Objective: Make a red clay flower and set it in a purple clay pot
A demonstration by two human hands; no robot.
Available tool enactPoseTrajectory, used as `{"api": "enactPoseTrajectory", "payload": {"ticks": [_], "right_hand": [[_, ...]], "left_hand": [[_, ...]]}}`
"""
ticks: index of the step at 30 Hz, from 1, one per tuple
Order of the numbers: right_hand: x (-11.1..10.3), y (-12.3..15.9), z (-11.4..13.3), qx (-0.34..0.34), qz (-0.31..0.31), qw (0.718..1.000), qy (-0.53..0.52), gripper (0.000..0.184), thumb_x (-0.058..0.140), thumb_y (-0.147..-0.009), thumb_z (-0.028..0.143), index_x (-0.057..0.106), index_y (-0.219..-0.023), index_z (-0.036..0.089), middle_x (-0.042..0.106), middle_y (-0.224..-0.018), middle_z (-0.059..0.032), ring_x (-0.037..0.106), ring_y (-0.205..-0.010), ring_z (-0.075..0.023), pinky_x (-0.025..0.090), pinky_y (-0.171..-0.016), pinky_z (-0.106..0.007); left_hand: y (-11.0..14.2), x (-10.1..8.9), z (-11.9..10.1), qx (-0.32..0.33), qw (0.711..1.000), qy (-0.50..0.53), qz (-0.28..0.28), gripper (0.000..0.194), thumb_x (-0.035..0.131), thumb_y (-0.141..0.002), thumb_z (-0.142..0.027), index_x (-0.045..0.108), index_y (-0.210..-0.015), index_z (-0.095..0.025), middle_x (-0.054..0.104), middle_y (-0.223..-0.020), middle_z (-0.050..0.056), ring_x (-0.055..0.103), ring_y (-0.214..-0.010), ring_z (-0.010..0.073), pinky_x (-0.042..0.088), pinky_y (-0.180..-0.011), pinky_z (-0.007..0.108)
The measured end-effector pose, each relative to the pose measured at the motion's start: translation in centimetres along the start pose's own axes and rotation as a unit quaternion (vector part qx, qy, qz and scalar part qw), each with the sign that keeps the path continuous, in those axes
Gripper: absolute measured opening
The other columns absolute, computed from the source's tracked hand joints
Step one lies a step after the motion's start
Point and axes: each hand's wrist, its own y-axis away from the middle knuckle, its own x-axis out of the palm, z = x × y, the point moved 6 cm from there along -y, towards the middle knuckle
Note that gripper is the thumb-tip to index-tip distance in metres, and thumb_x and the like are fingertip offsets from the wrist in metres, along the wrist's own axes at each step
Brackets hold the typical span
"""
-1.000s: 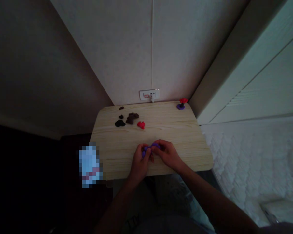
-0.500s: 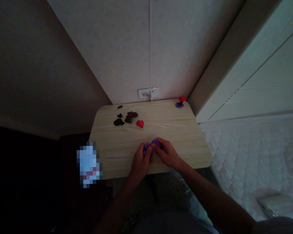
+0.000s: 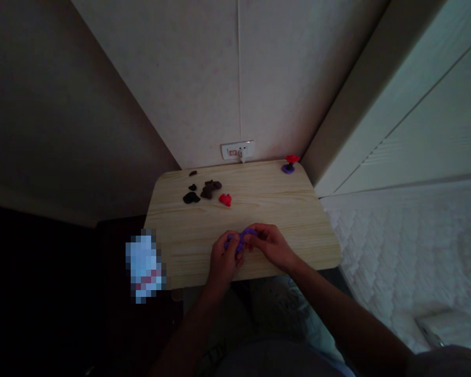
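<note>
A lump of purple modelling clay [image 3: 241, 240] is held between both hands above the near part of the wooden table [image 3: 188, 235]. My left hand [image 3: 223, 256] is closed around its left side, thumb on top. On the other side, my right hand [image 3: 271, 246] pinches the clay's right end between thumb and fingers. Beyond the hands lies a lump of red clay [image 3: 225, 199]. To its left are brown clay pieces [image 3: 210, 189] and black clay pieces [image 3: 191, 197]. Parts of the purple clay are hidden by the fingers.
At the table's far right corner stands a small clay figure [image 3: 290, 164] with a red top, dark stem and purple base. A wall socket [image 3: 237, 150] with a plug is just behind the table. A white quilted mattress [image 3: 377, 262] lies to the right. A pixelated bright patch [image 3: 145, 267] sits left.
My right hand has shifted slightly right, away from the left thumb, and more of the purple clay shows between the hands. The other clay pieces stay where they were.
</note>
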Motion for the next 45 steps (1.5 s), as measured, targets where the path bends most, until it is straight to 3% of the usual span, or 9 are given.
{"api": "enactPoseTrajectory", "payload": {"ticks": [6,9,14,25,29,33,38,41,45], "right_hand": [[-0.8,0.1,-0.1,0.001,-0.05,0.999,0.022,0.029,0.089,-0.072,0.042,0.076,-0.082,0.019,0.067,-0.066,0.0016,0.057,-0.06,-0.0133,0.045,-0.059,-0.026],[-0.6,0.1,-0.6,0.029,-0.031,0.998,-0.041,0.034,0.092,-0.066,0.043,0.073,-0.081,0.019,0.071,-0.069,0.0003,0.062,-0.062,-0.0148,0.05,-0.064,-0.028],[0.0,0.2,-0.6,0.037,0.005,0.997,-0.065,0.035,0.086,-0.074,0.049,0.072,-0.071,0.017,0.068,-0.065,-0.0002,0.058,-0.061,-0.0135,0.047,-0.063,-0.027],[0.7,0.3,-0.9,0.037,0.006,0.998,-0.052,0.04,0.078,-0.081,0.055,0.069,-0.071,0.017,0.06,-0.061,0.0016,0.051,-0.057,-0.0122,0.04,-0.057,-0.026],[0.4,0.5,-0.4,0.02,-0.01,1.0,-0.021,0.035,0.08,-0.082,0.049,0.068,-0.073,0.018,0.06,-0.062,0.0025,0.052,-0.061,-0.0125,0.042,-0.061,-0.026],[0.4,0.4,-0.2,0.01,-0.011,1.0,0.011,0.033,0.086,-0.075,0.047,0.07,-0.081,0.018,0.066,-0.07,0.0013,0.06,-0.066,-0.0154,0.048,-0.065,-0.028],[0.2,0.2,-0.1,0.002,-0.019,0.999,0.034,0.031,0.083,-0.078,0.046,0.07,-0.079,0.018,0.07,-0.07,-0.0005,0.064,-0.065,-0.0167,0.051,-0.066,-0.03],[0.1,0.1,0.0,-0.02,-0.049,0.998,0.032,0.028,0.078,-0.082,0.046,0.067,-0.081,0.02,0.07,-0.067,-0.0002,0.064,-0.061,-0.0175,0.052,-0.061,-0.03],[-0.4,0.3,0.2,-0.064,-0.13,0.987,0.067,0.025,0.078,-0.082,0.041,0.069,-0.093,0.021,0.074,-0.081,-0.0037,0.068,-0.071,-0.0196,0.056,-0.066,-0.031]], "left_hand": [[0.2,-0.4,-0.1,-0.005,0.999,-0.029,0.03,0.04,0.074,-0.083,-0.055,0.059,-0.09,-0.019,0.051,-0.063,-0.006,0.044,-0.046,0.0086,0.039,-0.039,0.019],[0.4,-0.5,-0.2,-0.011,0.997,-0.066,0.044,0.037,0.072,-0.085,-0.053,0.059,-0.091,-0.02,0.049,-0.062,-0.007,0.041,-0.045,0.0079,0.036,-0.039,0.018],[0.5,-0.4,-0.9,0.018,0.992,-0.119,0.037,0.029,0.067,-0.089,-0.047,0.06,-0.087,-0.019,0.051,-0.063,-0.005,0.045,-0.05,0.0091,0.038,-0.045,0.019],[0.2,-0.3,0.0,-0.028,0.999,0.0,0.045,0.039,0.075,-0.079,-0.053,0.057,-0.075,-0.018,0.038,-0.055,-0.008,0.031,-0.045,0.0064,0.025,-0.041,0.018],[0.3,-0.2,0.4,-0.011,1.0,0.003,0.015,0.041,0.072,-0.083,-0.055,0.056,-0.076,-0.018,0.045,-0.06,-0.006,0.039,-0.05,0.0084,0.032,-0.044,0.02],[0.3,-0.1,0.6,0.013,1.0,0.004,-0.009,0.042,0.067,-0.088,-0.059,0.056,-0.082,-0.019,0.053,-0.067,-0.004,0.047,-0.057,0.0102,0.039,-0.05,0.021],[-0.1,-0.2,0.8,0.02,0.999,0.019,-0.022,0.044,0.061,-0.091,-0.064,0.05,-0.085,-0.022,0.051,-0.064,-0.006,0.045,-0.049,0.0087,0.037,-0.045,0.02],[-0.4,0.0,0.8,0.02,0.999,0.034,-0.018,0.045,0.069,-0.086,-0.062,0.048,-0.085,-0.023,0.055,-0.064,-0.006,0.051,-0.048,0.0101,0.042,-0.045,0.022],[-0.7,0.0,0.8,0.016,0.999,0.037,-0.015,0.042,0.08,-0.078,-0.051,0.051,-0.086,-0.021,0.061,-0.066,-0.005,0.058,-0.05,0.0115,0.047,-0.052,0.024]]}}
